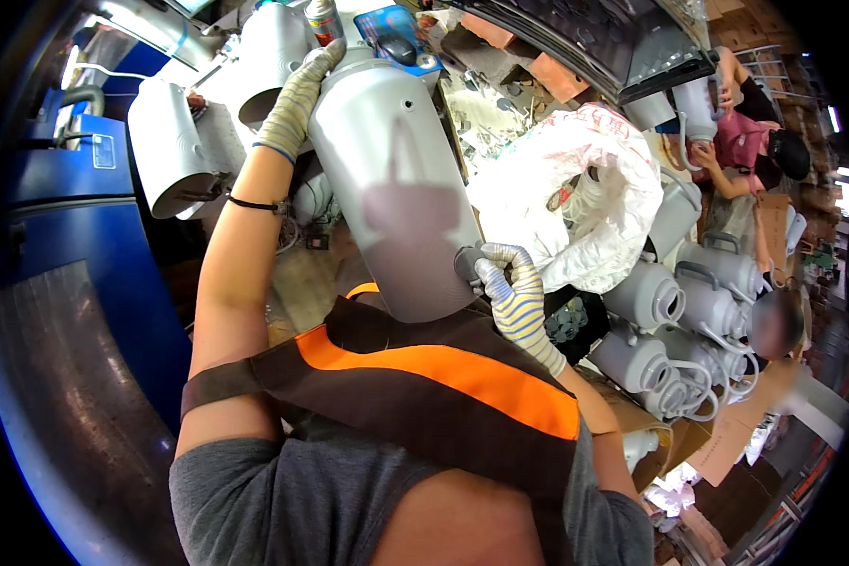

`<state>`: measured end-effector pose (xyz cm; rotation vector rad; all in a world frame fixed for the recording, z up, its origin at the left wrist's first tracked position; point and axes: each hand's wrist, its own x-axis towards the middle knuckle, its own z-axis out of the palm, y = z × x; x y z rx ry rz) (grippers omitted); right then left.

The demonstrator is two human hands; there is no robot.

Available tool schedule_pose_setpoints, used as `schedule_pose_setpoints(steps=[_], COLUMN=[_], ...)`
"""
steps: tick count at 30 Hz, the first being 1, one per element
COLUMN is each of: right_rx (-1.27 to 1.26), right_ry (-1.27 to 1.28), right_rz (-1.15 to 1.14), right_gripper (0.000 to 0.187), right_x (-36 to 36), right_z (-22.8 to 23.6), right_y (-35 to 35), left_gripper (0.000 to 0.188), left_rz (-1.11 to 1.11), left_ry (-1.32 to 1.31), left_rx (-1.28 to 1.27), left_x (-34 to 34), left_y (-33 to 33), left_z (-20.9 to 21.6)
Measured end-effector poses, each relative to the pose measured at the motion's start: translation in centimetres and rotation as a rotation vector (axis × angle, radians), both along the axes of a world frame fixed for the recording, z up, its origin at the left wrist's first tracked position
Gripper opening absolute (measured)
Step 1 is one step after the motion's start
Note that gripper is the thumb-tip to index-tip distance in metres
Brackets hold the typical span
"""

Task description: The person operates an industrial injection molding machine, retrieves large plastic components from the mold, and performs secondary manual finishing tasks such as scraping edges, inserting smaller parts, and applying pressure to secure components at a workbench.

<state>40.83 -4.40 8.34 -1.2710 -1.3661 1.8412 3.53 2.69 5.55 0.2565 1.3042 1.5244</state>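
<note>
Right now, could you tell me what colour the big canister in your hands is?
The canister is plain silver-grey, clearest in the head view.

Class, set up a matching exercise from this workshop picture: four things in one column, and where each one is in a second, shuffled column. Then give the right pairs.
Things:
1. left hand
2. right hand
3. white plastic bag
4. grey jugs with handles

Places:
A. heaped at the right of the picture
B. gripping the top end of the silver cylinder
C. crumpled just right of the cylinder
D. at the cylinder's lower end

Pairs: 1-B, 2-D, 3-C, 4-A
</note>
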Motion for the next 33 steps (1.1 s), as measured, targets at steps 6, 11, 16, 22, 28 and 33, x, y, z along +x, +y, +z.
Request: schedule_pose_setpoints(steps=[6,11,16,22,28,33], right_rx=[-0.015,0.595,0.698,0.98,-0.511,-0.801], right_ry=[-0.07,-0.394,-0.472,-0.437,0.068,0.41], right_rz=[0.067,0.26,0.347,0.345,0.024,0.047], right_gripper=[0.022,0.035,0.039,0.039,0.094,0.079], right_x=[0.7,0.4,0.5,0.6,0.8,0.6], right_z=[-0.5,1.3,1.1,-0.4,0.1,0.6], right_y=[-0.1,-0.7,-0.8,-0.2,0.9,1.5], left_gripper=[0.043,0.054,0.054,0.046,0.053,0.05], left_rz=[0.013,0.02,0.029,0.034,0.059,-0.013], left_ry=[0.034,0.048,0.046,-0.212,-0.3,-0.21], left_rx=[0.009,0.053,0.06,0.066,0.131,0.149], left_x=[0.4,0.2,1.2,0.9,0.1,1.3], left_y=[0.0,0.3,0.0,-1.9,-3.1,-2.4], left_z=[-0.5,-1.1,-0.1,0.8,0.7,3.4])
